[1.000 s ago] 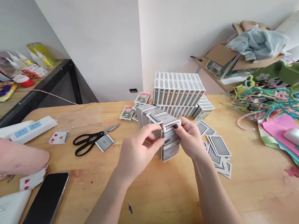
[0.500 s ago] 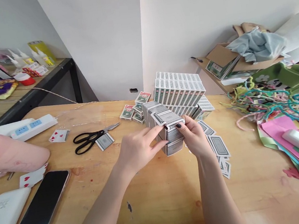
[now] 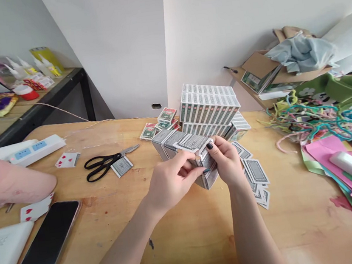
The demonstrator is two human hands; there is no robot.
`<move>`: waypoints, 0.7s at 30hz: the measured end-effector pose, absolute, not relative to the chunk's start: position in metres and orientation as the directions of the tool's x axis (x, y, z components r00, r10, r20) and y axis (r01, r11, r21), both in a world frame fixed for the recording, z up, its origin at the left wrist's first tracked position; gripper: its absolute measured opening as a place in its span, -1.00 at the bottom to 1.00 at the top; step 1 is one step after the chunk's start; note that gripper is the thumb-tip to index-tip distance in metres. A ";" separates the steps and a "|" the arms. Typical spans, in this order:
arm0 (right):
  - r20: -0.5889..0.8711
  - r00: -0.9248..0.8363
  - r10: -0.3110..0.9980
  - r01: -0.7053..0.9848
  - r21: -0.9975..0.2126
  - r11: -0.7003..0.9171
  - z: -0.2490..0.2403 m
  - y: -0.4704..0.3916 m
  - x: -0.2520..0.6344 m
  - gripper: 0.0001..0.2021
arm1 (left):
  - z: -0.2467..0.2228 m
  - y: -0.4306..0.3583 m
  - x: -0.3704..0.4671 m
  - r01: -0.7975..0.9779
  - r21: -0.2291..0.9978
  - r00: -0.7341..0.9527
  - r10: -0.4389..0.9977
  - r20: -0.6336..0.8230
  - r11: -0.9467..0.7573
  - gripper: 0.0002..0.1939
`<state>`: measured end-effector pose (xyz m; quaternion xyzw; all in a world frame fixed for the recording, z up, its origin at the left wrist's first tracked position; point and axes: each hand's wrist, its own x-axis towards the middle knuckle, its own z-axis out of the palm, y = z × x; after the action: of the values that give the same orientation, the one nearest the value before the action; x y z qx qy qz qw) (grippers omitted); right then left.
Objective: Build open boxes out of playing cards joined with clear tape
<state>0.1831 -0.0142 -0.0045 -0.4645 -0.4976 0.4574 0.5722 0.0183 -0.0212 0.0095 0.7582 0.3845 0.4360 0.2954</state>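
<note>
Both hands are on a long block covered in patterned playing cards [image 3: 170, 139], held tilted above the table. My left hand [image 3: 173, 177] is closed at its near end, thumb and forefinger pinching the edge where a card lies on top. My right hand [image 3: 228, 155] grips the right end, its dark-nailed thumb pressed on the card's corner. The fingers behind the block are hidden. Loose playing cards [image 3: 258, 171] lie to the right of my right hand. Behind the block rise stacked rows of card boxes [image 3: 209, 104], with a few red-and-green card boxes [image 3: 166, 115] at their left.
Black-handled scissors [image 3: 103, 164] lie left, beside a single card [image 3: 122, 166]. Further left are a power strip [image 3: 37, 150], a pink cylindrical case [image 3: 15, 179] and a phone [image 3: 44, 251]. Tangled yarn [image 3: 316, 121] and coloured paper [image 3: 336, 159] cover the right side.
The block has turned, its far end swinging left and down. My left hand has moved slightly right and lower along the near edge, while my right hand keeps its grip.
</note>
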 end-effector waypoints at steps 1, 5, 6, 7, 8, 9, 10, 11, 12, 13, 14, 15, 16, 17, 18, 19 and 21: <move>0.142 0.089 0.986 -0.057 -0.987 0.147 -0.004 -0.014 0.183 -0.70 | 0.011 -0.022 0.018 0.359 0.765 0.317 0.841 0.438 -0.534 -0.84; 0.137 0.144 0.980 -0.030 -0.989 0.143 -0.005 -0.014 0.183 -0.68 | 0.016 -0.026 0.016 0.438 0.741 0.333 0.858 0.392 -0.509 -0.79; 0.140 0.153 0.978 -0.024 -0.989 0.145 -0.006 -0.014 0.183 -0.67 | 0.015 -0.026 0.017 0.418 0.766 0.352 0.864 0.360 -0.489 -0.77; 0.144 0.151 0.978 -0.019 -0.989 0.148 -0.006 -0.014 0.183 -0.67 | 0.015 -0.026 0.018 0.381 0.800 0.370 0.870 0.327 -0.463 -0.78; 0.146 0.140 0.979 -0.016 -0.989 0.150 -0.006 -0.014 0.183 -0.67 | 0.013 -0.026 0.019 0.335 0.836 0.380 0.874 0.302 -0.434 -0.80; 0.148 0.126 0.981 -0.016 -0.988 0.152 -0.005 -0.014 0.183 -0.67 | 0.012 -0.026 0.020 0.287 0.867 0.385 0.878 0.286 -0.408 -0.84; 0.149 0.111 0.983 -0.020 -0.988 0.152 -0.005 -0.014 0.183 -0.67 | 0.011 -0.026 0.021 0.252 0.885 0.381 0.881 0.281 -0.392 -0.88; 0.149 0.100 0.984 -0.027 -0.988 0.152 -0.005 -0.014 0.183 -0.68 | 0.009 -0.026 0.023 0.239 0.890 0.370 0.884 0.287 -0.389 -0.90; 0.149 0.094 0.984 -0.039 -0.987 0.153 -0.004 -0.015 0.183 -0.68 | 0.008 -0.025 0.023 0.249 0.883 0.355 0.885 0.300 -0.399 -0.90; 0.149 0.090 0.985 -0.052 -0.987 0.154 -0.004 -0.015 0.182 -0.68 | 0.008 -0.025 0.023 0.274 0.867 0.344 0.884 0.316 -0.417 -0.90; 0.151 0.087 0.985 -0.063 -0.986 0.157 -0.004 -0.015 0.181 -0.68 | 0.008 -0.024 0.023 0.297 0.850 0.344 0.879 0.330 -0.435 -0.91; 0.156 0.093 0.983 -0.070 -0.984 0.162 -0.004 -0.015 0.179 -0.69 | 0.008 -0.024 0.023 0.309 0.837 0.349 0.872 0.343 -0.452 -0.92; 0.164 0.112 0.980 -0.069 -0.983 0.173 -0.003 -0.015 0.178 -0.69 | 0.008 -0.024 0.023 0.308 0.828 0.356 0.864 0.357 -0.469 -0.94; 0.179 0.147 0.973 -0.056 -0.980 0.189 -0.003 -0.015 0.175 -0.68 | 0.008 -0.024 0.023 0.297 0.822 0.366 0.853 0.372 -0.486 -0.95; 0.197 0.192 0.961 -0.031 -0.978 0.206 -0.003 -0.016 0.173 -0.66 | 0.008 -0.024 0.023 0.288 0.812 0.376 0.840 0.391 -0.507 -0.95; 0.214 0.239 0.947 0.005 -0.976 0.219 -0.003 -0.015 0.170 -0.64 | 0.008 -0.024 0.024 0.288 0.797 0.382 0.826 0.414 -0.532 -0.94; 0.240 0.324 0.915 0.070 -0.971 0.230 -0.003 -0.015 0.166 -0.60 | 0.008 -0.026 0.026 0.316 0.748 0.375 0.801 0.466 -0.583 -0.91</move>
<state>0.1662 -0.0152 -0.0031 -0.5205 -0.4731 0.3377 0.6255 0.0262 -0.0260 0.0076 0.7795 0.3583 0.4290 0.2829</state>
